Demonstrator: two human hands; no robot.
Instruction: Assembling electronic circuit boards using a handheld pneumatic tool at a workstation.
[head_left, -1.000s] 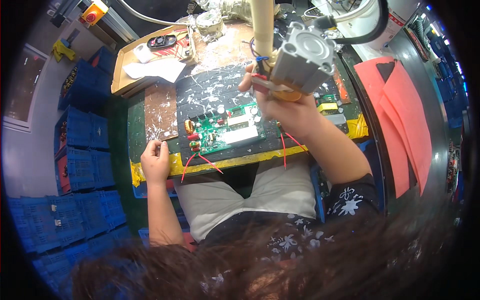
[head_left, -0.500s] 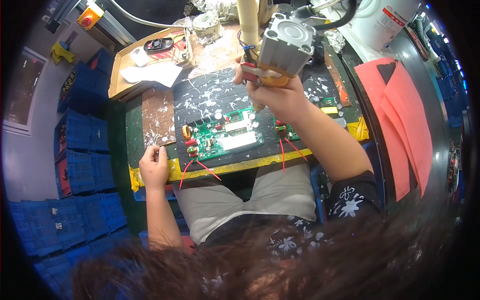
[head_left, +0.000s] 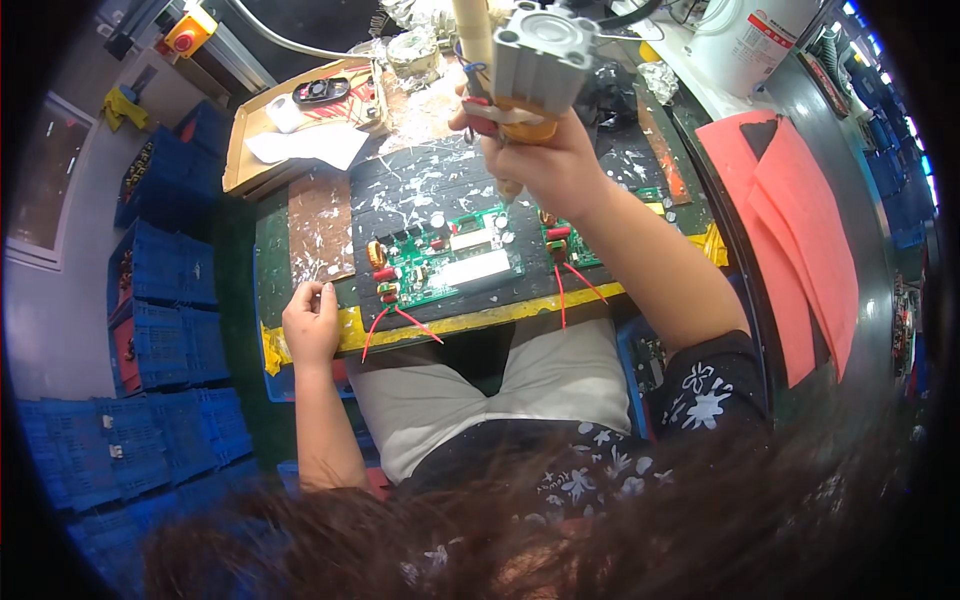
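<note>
My right hand [head_left: 545, 160] is wrapped round a glue dispensing gun [head_left: 545, 60], which has a square grey metal cylinder block and a pale tube beside it. Its narrow nozzle points down just above the far right corner of a green circuit board [head_left: 430, 278]. That board lies flat, with white blocks, capacitors and a copper coil on it, and red wires hanging over the table's front edge. Partly hidden under my right forearm is a second green circuit board [head_left: 585, 250] with red wires. My left hand [head_left: 312, 325] rests at the front left edge, fingers curled in, nothing visible in them.
A cardboard tray [head_left: 240, 165] at the back left holds red wires, a black device and white paper. Pink sheets [head_left: 790, 230] lie on the right, near a white bucket [head_left: 750, 45]. Blue crates [head_left: 170, 340] are stacked at left. Yellow tape [head_left: 480, 318] lines the table edge.
My right hand and the glue dispensing gun have shifted slightly away and to the left over the near board's corner. The view has tilted a little; my left hand stays at the edge.
</note>
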